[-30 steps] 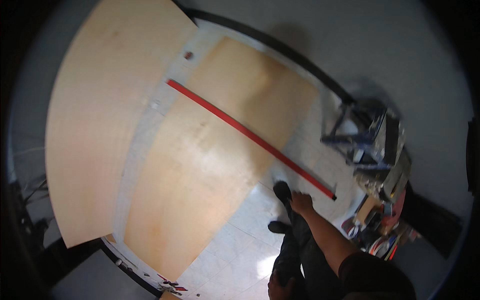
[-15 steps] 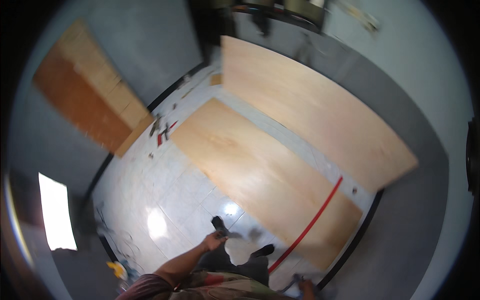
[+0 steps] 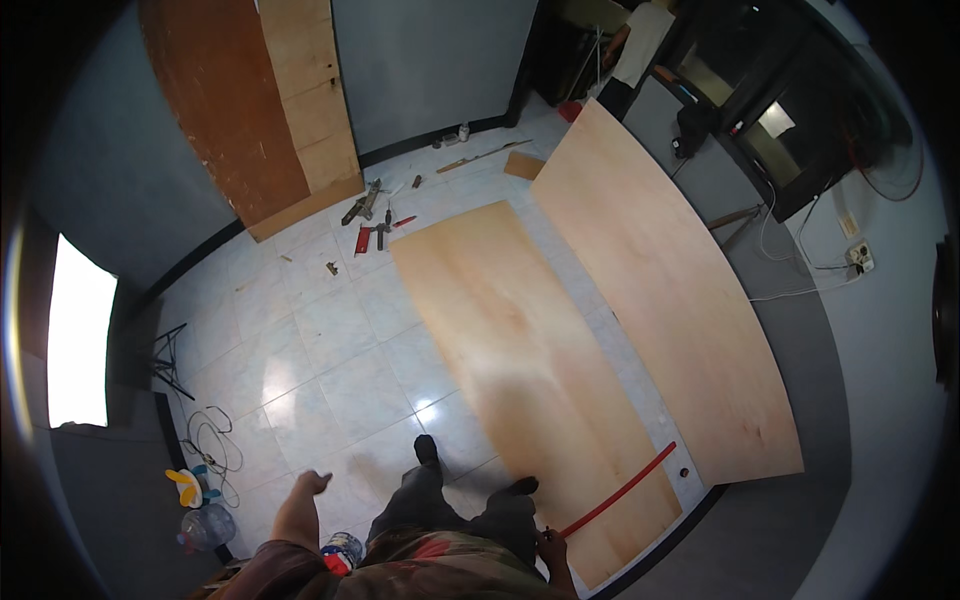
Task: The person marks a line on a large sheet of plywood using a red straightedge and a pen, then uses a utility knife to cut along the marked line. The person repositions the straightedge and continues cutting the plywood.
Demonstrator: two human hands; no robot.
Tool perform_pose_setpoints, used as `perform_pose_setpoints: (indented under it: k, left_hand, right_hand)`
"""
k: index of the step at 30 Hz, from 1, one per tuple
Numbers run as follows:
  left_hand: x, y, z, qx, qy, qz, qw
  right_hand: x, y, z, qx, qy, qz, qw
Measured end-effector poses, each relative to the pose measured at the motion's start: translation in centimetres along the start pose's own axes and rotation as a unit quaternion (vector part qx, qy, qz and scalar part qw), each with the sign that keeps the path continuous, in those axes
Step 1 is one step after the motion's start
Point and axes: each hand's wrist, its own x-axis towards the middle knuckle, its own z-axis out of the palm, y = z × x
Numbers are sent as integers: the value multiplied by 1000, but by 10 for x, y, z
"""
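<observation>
My left hand (image 3: 316,481) hangs over the white tiles beside my left leg, fingers loosely apart with nothing visible in them. My right hand (image 3: 550,546) is beside my right hip, closed around a small dark object (image 3: 547,534). A long red bar (image 3: 620,490) lies across the near end of a flat plywood sheet (image 3: 480,300) at my feet. A second pale plywood sheet (image 3: 670,280) stands tilted along the right wall. A round can (image 3: 342,550) is next to my left side.
Scattered tools (image 3: 370,235) lie beyond the sheet. Brown panels (image 3: 230,100) lean on the far wall. A coiled cable (image 3: 210,440), toy-like yellow item (image 3: 185,487) and water jug (image 3: 207,528) sit at left. A person (image 3: 640,40) is at the back right, near windows and wiring.
My view has swung round to face along the sheets toward the far wall. The red bar now appears at lower right. My left hand has moved away from my leg.
</observation>
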Motion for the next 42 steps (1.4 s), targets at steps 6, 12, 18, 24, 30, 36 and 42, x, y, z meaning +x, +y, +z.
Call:
perform_pose_setpoints:
  k: [6,12,18,24,30,36,42]
  left_hand:
    - [3,41,-148,-371,159,110,909]
    - [-5,-4,-71,-409,131,48,902]
    - [-31,-65,111,-348,-8,-21,937]
    - [-59,-33,125,-500,-61,-93,859]
    - [27,63,-92,-530,71,71,842]
    - [9,233,-449,-537,35,363,761]
    - [17,311,-649,-721,111,326,601]
  right_hand:
    - [39,-101,-54,-1,-153,109,982]
    - [162,-157,-115,-16,-50,20,998]
    - [213,-306,-122,13,-4,32,999]
    - [285,-382,-43,-142,52,-161,975]
    - [293,-623,17,76,-85,-315,942]
    - [318,-869,61,92,-135,-527,834]
    - [374,-1061,123,52,-293,-551,780]
